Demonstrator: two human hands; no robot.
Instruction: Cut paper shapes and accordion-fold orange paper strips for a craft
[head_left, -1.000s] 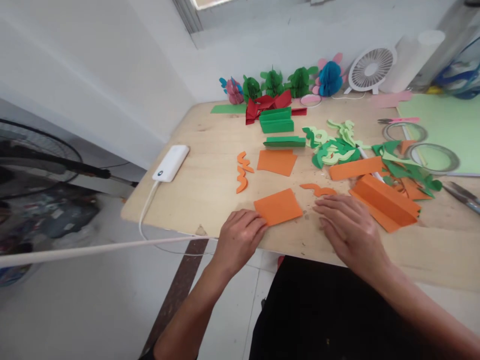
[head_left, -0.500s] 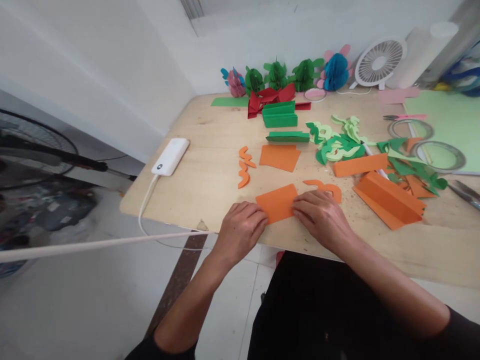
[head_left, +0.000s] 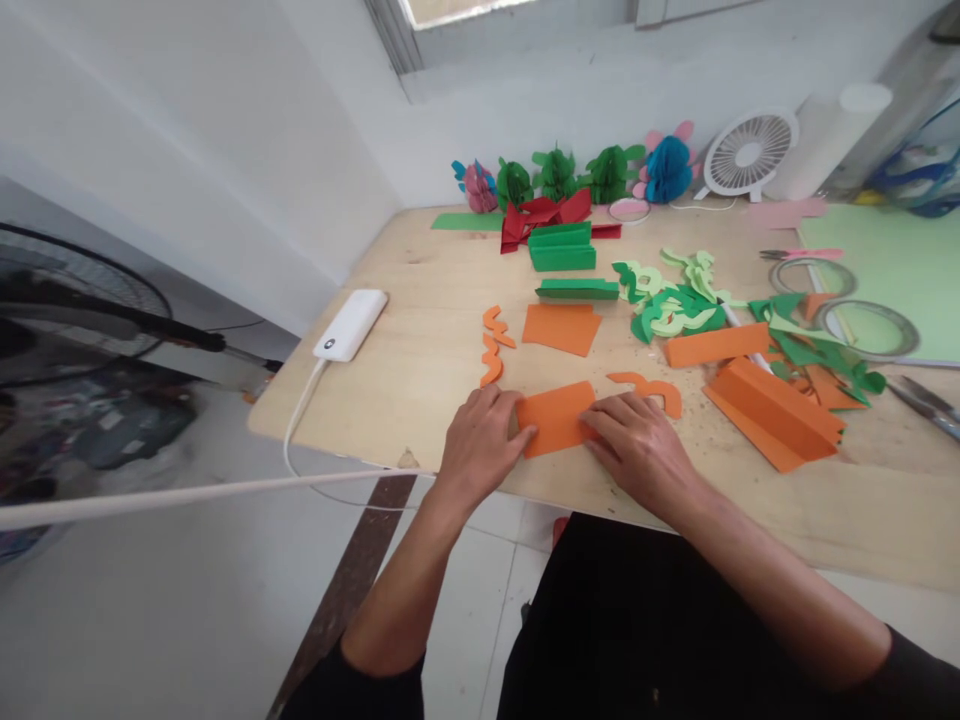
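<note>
Near the front edge of the surface (head_left: pixel 420 350), the left hand (head_left: pixel 480 440) and right hand (head_left: pixel 637 435) touch opposite ends of the card (head_left: pixel 556 418), probably to steady it, though I cannot tell whether either pinches, while paper figures (head_left: pixel 557 175) line the back edge, seemingly out of the way.

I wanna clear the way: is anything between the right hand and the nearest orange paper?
Nothing visible: the right hand touches the paper directly, at its right side. The orange squiggle lies just beyond that hand, not between them.
</note>
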